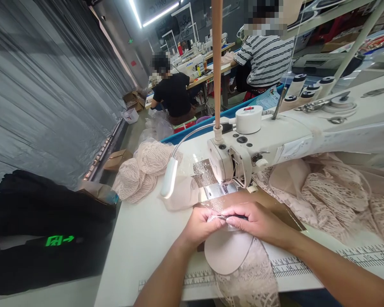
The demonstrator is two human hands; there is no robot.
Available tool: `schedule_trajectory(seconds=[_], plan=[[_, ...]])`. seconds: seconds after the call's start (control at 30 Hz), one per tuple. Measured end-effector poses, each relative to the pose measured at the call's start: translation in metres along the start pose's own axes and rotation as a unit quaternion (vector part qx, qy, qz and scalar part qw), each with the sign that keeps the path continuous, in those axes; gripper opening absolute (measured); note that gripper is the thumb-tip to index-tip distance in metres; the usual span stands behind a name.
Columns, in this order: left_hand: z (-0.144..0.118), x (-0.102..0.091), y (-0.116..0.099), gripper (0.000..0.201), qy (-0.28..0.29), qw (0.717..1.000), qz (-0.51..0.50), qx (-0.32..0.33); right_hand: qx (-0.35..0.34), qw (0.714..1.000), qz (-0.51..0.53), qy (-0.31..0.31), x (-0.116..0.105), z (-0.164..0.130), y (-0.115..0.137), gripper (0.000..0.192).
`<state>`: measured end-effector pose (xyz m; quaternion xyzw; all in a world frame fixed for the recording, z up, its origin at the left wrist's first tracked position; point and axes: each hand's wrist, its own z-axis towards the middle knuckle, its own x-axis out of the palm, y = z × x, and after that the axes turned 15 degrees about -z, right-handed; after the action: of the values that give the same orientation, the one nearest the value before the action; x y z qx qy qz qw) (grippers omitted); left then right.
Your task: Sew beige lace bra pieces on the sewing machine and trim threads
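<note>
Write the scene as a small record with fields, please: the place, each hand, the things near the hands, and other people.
place: white sewing table with a printed ruler strip
left hand: pinches the edge of a beige lace piece
right hand: grips the same edge, with a thin dark tool
machine: sewing machine just behind the hands
lamp: gooseneck lamp
pile: lace pile at far left
others: two seated persons in the background

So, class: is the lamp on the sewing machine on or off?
On: the lamp head glows bright white along its underside beside the machine.

Beige lace bra cup (230, 256); white sewing machine (275, 136); black-marked ruler strip (355, 256); black cloth (35, 204).
</note>
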<state>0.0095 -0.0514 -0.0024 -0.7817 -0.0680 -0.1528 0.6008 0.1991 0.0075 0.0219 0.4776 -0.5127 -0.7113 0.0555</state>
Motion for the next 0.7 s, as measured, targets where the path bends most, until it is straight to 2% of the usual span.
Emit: schedule_trajectory(seconds=[0.13, 0.2, 0.23, 0.3, 0.37, 0.4, 0.43, 0.5, 0.53, 0.6, 0.7], plan=[[-0.004, 0.003, -0.003, 0.044, -0.006, 1.000, 0.027, -0.002, 0.008, 1.000, 0.013, -0.023, 0.001, 0.001, -0.004, 0.032], [-0.010, 0.002, -0.010, 0.040, -0.014, 0.992, 0.125, 0.031, 0.007, 0.998, 0.033, -0.060, 0.000, 0.000, -0.007, 0.032], [-0.013, 0.001, -0.016, 0.037, -0.031, 0.977, 0.201, 0.060, 0.008, 0.996, 0.035, -0.082, -0.001, 0.000, -0.009, 0.032], [-0.016, -0.005, -0.030, 0.030, -0.087, 0.922, 0.356, 0.128, 0.007, 0.994, 0.009, -0.110, 0.000, -0.002, -0.010, 0.034], [-0.012, -0.015, -0.046, 0.024, -0.147, 0.868, 0.442, 0.175, -0.031, 0.993, -0.053, -0.099, 0.004, -0.004, -0.009, 0.037], [-0.006, -0.022, -0.053, 0.023, -0.168, 0.858, 0.451, 0.180, -0.071, 0.991, -0.088, -0.075, 0.007, -0.005, -0.008, 0.039], [0.001, -0.030, -0.059, 0.023, -0.183, 0.859, 0.445, 0.175, -0.118, 0.984, -0.126, -0.043, 0.011, -0.005, -0.006, 0.040], [0.018, -0.046, -0.066, 0.035, -0.210, 0.878, 0.407, 0.136, -0.205, 0.958, -0.200, 0.025, 0.019, -0.005, -0.003, 0.039], [0.025, -0.054, -0.067, 0.040, -0.214, 0.887, 0.393, 0.116, -0.227, 0.944, -0.233, 0.051, 0.021, -0.006, -0.003, 0.035], [0.036, -0.068, -0.064, 0.045, -0.212, 0.904, 0.364, 0.078, -0.210, 0.930, -0.293, 0.077, 0.021, -0.008, -0.005, 0.024], [0.036, -0.076, -0.052, 0.038, -0.181, 0.935, 0.303, 0.028, -0.088, 0.932, -0.343, 0.071, 0.007, -0.013, -0.013, 0.017]])
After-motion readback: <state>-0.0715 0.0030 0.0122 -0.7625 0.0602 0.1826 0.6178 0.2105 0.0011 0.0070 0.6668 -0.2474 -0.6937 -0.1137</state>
